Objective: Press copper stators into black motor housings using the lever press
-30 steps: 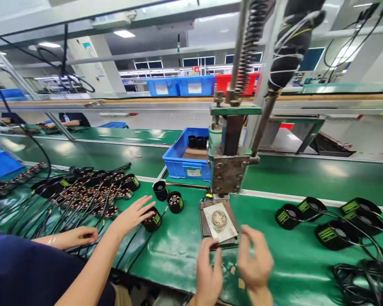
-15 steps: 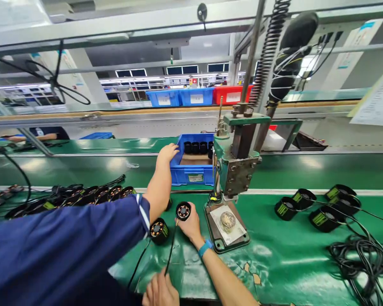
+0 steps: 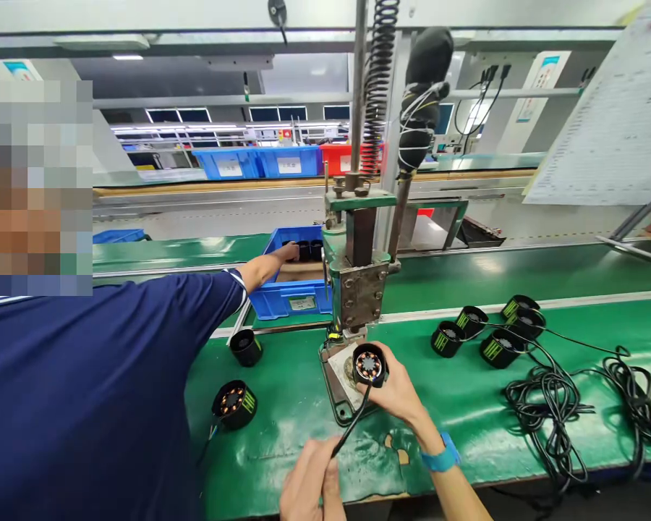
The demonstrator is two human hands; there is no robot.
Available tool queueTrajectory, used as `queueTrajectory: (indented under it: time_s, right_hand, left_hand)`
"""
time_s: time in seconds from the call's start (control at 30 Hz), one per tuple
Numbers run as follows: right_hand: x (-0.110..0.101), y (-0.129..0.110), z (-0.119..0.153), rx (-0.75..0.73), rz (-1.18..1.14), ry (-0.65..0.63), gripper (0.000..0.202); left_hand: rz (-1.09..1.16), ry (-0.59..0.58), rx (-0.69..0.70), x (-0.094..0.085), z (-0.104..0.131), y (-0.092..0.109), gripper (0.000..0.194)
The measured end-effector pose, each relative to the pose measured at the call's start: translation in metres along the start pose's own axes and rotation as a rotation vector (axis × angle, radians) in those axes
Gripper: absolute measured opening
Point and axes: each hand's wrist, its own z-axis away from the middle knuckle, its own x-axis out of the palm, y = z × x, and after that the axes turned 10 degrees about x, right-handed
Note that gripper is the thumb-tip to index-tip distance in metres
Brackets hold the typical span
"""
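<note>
The right hand (image 3: 398,391) clasps the black motor housing (image 3: 369,364), likely rigid, best held around its outside; left of that hand, the left hand (image 3: 310,479) pinches its seemingly pliant cable (image 3: 351,431).

Torn near its front edge, the glossy green bench top (image 3: 287,412) carries a scuffed, dull, upright metal press (image 3: 364,295), while the held black cylindrical motor (image 3: 369,365) looks smooth outside, with coppery metal windings (image 3: 361,362) within.

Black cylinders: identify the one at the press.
The cylinder in the right hand, at the press base; others are on the bench or in the bin.
</note>
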Motion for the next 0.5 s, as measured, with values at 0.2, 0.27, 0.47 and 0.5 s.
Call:
queueTrajectory:
  time_s: [0.2, 0.27, 0.47, 0.5]
  right_hand:
    - [0.000, 0.002, -0.037, -0.022, -0.072, -0.174, 0.077]
    - [-0.004, 0.000, -0.041, -0.037, -0.079, -0.240, 0.076]
    - [-0.016, 0.001, -0.048, -0.061, -0.072, -0.329, 0.083]
    - [-0.015, 0.000, -0.047, -0.063, -0.066, -0.323, 0.083]
  left_hand:
    - [0.279, -0.050, 0.224, 0.008, -0.103, 0.013, 0.027]
    - [0.442, -0.092, 0.104, 0.016, -0.116, 0.000, 0.029]
    - [0.646, -0.523, -0.713, 0.061, -0.101, -0.065, 0.036]
    - [0.610, -0.536, -0.684, 0.071, -0.097, -0.070, 0.042]
